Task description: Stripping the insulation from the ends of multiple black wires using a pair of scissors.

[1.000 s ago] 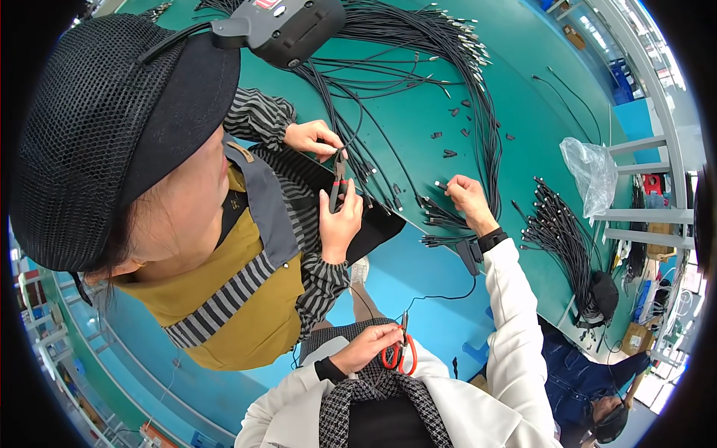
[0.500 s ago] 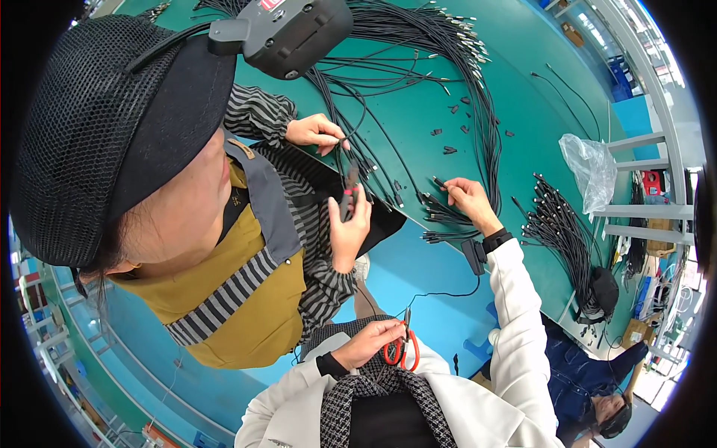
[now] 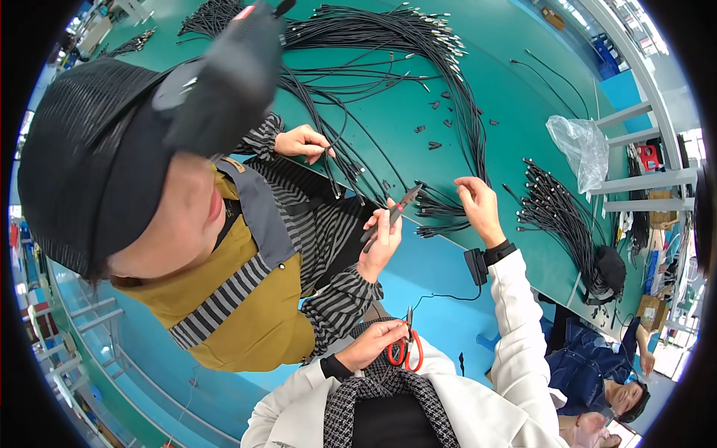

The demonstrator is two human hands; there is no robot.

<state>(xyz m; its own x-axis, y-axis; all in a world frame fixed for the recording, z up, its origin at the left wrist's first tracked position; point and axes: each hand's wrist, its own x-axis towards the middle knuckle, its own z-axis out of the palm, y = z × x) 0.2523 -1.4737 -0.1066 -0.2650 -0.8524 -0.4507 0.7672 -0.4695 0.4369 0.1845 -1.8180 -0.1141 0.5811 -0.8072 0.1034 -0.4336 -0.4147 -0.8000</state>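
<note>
My left hand [image 3: 373, 345] is closed on a pair of scissors [image 3: 405, 352] with red-orange loop handles, tips upward, close to my lap. Past the table edge my right hand [image 3: 480, 209] is raised with thumb and forefinger slightly apart and nothing visible between them. Just left of it lies a bunch of short black cables [image 3: 441, 216]. A co-worker's hand [image 3: 382, 243] holds pliers [image 3: 396, 213], their jaws by the upper cable ends of that bunch. The co-worker's other hand [image 3: 305, 143] rests on longer black cables [image 3: 347, 153].
A thick bundle of black cables [image 3: 373, 33] arcs over the green table [image 3: 515, 119]. Small black connector pieces [image 3: 435, 145] lie scattered there. To the right are another cable bundle [image 3: 556, 201], a clear plastic bag [image 3: 579, 149] and a grey metal frame [image 3: 635, 183]. Another person [image 3: 590, 373] sits lower right.
The co-worker's pliers have moved right to the short cables. My right hand has drawn back slightly from a cable end it pinched, its fingers now apart. My left hand keeps the scissors.
</note>
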